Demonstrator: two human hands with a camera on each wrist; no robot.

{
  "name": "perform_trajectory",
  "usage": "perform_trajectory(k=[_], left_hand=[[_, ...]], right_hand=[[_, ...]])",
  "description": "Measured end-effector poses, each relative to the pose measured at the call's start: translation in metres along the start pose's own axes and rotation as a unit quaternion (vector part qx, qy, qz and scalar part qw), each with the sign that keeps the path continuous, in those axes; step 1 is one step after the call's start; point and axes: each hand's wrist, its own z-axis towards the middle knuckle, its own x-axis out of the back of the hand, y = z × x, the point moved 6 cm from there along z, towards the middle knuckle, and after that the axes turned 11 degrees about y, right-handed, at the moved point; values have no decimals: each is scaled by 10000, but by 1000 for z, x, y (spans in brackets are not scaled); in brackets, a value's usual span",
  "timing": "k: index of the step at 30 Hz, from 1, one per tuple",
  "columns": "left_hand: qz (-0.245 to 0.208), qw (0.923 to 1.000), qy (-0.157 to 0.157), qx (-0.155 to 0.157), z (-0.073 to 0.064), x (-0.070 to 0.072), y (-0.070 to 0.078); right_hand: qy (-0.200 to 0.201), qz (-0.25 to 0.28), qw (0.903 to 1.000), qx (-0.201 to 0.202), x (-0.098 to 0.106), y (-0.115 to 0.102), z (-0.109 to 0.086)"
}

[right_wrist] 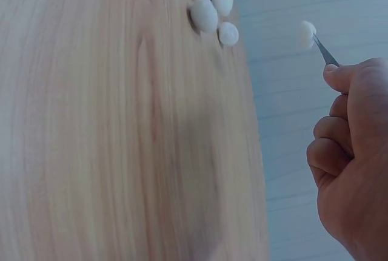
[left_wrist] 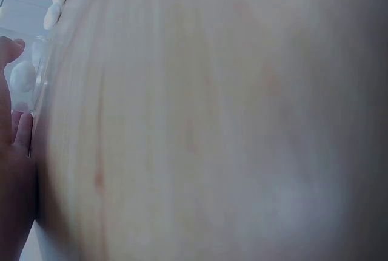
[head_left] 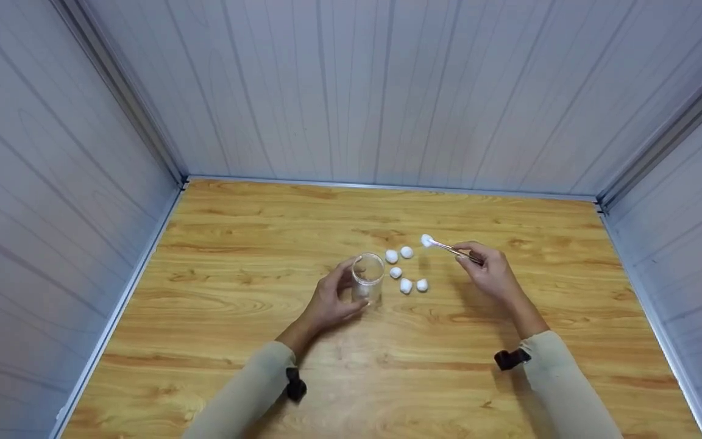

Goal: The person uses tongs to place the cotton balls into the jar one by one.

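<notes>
My left hand (head_left: 329, 299) grips a clear glass jar (head_left: 367, 286), which stands upright on the table, fingers and thumb around its sides. Tweezers (head_left: 457, 252) are pinched in my right hand (head_left: 490, 272), with a white cotton ball (head_left: 426, 240) between their tips. In the right wrist view, that cotton ball (right_wrist: 307, 34) is raised off the table. Several more cotton balls (head_left: 406, 285) lie loosely grouped just right of the jar. White shows through the glass in the left wrist view; whether it lies inside or behind, I cannot tell.
The wood-grained table (head_left: 217, 305) is bounded by pale panel walls at the back (head_left: 351, 91), left (head_left: 40, 201) and right (head_left: 686, 201). A black wrist mount (head_left: 295, 385) sits at the left sleeve, another black mount (head_left: 511, 359) at the right.
</notes>
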Motion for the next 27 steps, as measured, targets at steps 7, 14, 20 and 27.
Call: perform_trajectory(k=[7, 14, 20, 27], left_hand=[[-106, 9998, -81, 163, 1, -1, 1], [-175, 9996, -9, 241, 0, 0, 1], [-151, 9997, 21, 166, 0, -1, 0], [-119, 9998, 17, 168, 1, -1, 0]], right_hand=[[0, 46, 9999, 142, -3, -13, 1], [-85, 138, 9991, 403, -8, -28, 1], [-209, 223, 9977, 597, -13, -43, 0], [-341, 319, 9953, 844, -19, -58, -2]])
